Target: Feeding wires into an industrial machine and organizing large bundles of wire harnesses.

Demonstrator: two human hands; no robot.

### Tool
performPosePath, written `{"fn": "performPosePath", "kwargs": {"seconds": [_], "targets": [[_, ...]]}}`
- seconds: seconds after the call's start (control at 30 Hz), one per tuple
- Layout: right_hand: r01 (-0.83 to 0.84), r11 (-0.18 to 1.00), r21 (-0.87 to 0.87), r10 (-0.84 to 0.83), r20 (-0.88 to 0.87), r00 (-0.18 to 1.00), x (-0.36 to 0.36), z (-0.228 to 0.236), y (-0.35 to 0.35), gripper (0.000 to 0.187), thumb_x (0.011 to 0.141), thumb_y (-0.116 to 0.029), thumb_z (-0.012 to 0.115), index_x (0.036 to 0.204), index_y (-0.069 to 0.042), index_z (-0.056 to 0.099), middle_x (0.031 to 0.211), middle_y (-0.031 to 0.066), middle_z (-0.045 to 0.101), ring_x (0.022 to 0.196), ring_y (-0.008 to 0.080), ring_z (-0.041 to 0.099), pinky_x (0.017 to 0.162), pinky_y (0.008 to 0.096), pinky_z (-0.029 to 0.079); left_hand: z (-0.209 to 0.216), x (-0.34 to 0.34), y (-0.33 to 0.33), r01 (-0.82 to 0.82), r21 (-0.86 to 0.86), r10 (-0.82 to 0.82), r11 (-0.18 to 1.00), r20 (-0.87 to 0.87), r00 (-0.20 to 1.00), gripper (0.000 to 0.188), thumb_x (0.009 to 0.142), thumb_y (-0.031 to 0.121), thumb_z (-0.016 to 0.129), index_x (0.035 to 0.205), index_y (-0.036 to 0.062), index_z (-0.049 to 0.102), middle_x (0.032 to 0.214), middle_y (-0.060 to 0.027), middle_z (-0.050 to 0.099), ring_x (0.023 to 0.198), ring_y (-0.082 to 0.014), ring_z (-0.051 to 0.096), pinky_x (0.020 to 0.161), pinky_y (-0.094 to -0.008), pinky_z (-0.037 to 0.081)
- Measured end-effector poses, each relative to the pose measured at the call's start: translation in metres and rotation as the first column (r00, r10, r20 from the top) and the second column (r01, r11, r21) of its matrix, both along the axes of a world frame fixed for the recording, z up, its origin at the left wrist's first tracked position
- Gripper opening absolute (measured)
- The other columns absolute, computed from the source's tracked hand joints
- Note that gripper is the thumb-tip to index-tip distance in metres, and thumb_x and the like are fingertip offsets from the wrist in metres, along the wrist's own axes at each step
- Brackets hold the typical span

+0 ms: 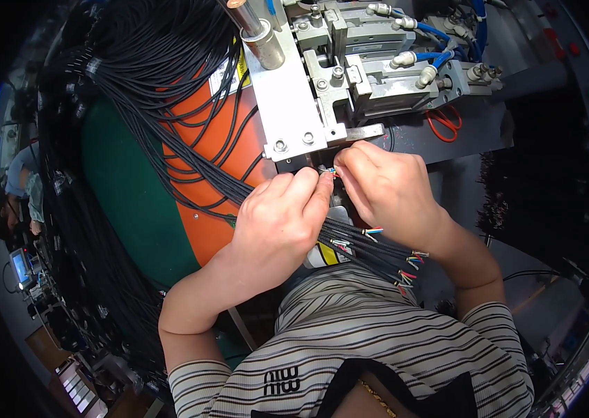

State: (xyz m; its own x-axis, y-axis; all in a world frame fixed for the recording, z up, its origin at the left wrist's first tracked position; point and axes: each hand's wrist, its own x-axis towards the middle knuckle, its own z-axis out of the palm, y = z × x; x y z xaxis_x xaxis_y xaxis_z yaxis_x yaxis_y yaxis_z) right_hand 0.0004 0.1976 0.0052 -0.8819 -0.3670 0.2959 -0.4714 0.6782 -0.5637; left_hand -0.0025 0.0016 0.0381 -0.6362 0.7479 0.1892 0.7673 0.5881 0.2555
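Both hands meet just below the front edge of a metal machine head (287, 104). Thin coloured wires (330, 171), fanned out at a cable end, show between the fingertips. My left hand (277, 209) is closed, its thumb and index finger pinching these wires. From the other side, the bent fingers of my right hand (388, 188) press together on the same wires; its fingertips are partly hidden. Under my left hand runs a bundle of black cables (360, 244). Their stripped ends, with red, blue, white and yellow wires, stick out below my right wrist.
More black cables (148, 42) spread over an orange surface (204, 153) beside a green one (120, 188). Pneumatic cylinders (392, 90) with blue hoses stand at the back right. Red-handled scissors (444, 124) lie near them. Another person (23, 181) is at far left.
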Motion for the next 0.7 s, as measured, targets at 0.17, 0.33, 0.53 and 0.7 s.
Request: {"fn": "performPosePath", "kwargs": {"seconds": [0.17, 0.33, 0.53, 0.7], "targets": [[0.032, 0.993, -0.115, -0.034, -0.018, 0.999, 0.003, -0.009, 0.002, 0.016, 0.080, -0.001, 0.071, 0.094, 0.000, 0.064, 0.084, 0.0118, 0.065, 0.063, 0.0278, 0.063, 0.055, 0.0334, 0.051, 0.001, -0.001, 0.000, -0.001, 0.006, 0.001, 1.000, 0.006, 1.000, 0.034, 0.077, 0.004, 0.063, 0.109, -0.0038, 0.065, 0.089, -0.0081, 0.053, 0.075, -0.0208, 0.057, 0.062, -0.0326, 0.049], [0.026, 0.963, -0.268, -0.056, -0.106, 0.993, 0.016, -0.017, -0.001, 0.016, 0.079, 0.000, 0.071, 0.094, 0.001, 0.066, 0.084, 0.0118, 0.064, 0.063, 0.0238, 0.064, 0.055, 0.0319, 0.052, -0.001, -0.001, -0.001, -0.018, 0.039, 0.017, 0.999, 0.024, 1.000, 0.033, 0.077, 0.004, 0.063, 0.109, -0.0033, 0.066, 0.088, -0.0079, 0.053, 0.075, -0.0207, 0.058, 0.061, -0.0325, 0.049], [0.074, 0.957, -0.282, -0.109, -0.114, 0.987, 0.017, -0.024, -0.004, 0.015, 0.079, 0.000, 0.072, 0.093, 0.002, 0.067, 0.086, 0.0121, 0.065, 0.063, 0.0226, 0.064, 0.054, 0.0298, 0.051, 0.002, -0.001, 0.000, -0.015, 0.040, 0.014, 0.999, 0.022, 1.000, 0.033, 0.076, 0.003, 0.064, 0.109, -0.0034, 0.066, 0.087, -0.0075, 0.053, 0.073, -0.0202, 0.057, 0.061, -0.0322, 0.049], [0.112, 0.910, -0.399, -0.116, 0.014, 0.993, 0.016, -0.019, -0.006, 0.016, 0.078, 0.002, 0.073, 0.093, 0.003, 0.067, 0.087, 0.0116, 0.065, 0.063, 0.0219, 0.064, 0.054, 0.0292, 0.051, 0.000, -0.001, -0.001, -0.008, 0.037, 0.008, 0.999, 0.006, 1.000, 0.034, 0.076, 0.003, 0.064, 0.109, -0.0038, 0.066, 0.086, -0.0075, 0.052, 0.072, -0.0202, 0.057, 0.060, -0.0321, 0.049]]}}
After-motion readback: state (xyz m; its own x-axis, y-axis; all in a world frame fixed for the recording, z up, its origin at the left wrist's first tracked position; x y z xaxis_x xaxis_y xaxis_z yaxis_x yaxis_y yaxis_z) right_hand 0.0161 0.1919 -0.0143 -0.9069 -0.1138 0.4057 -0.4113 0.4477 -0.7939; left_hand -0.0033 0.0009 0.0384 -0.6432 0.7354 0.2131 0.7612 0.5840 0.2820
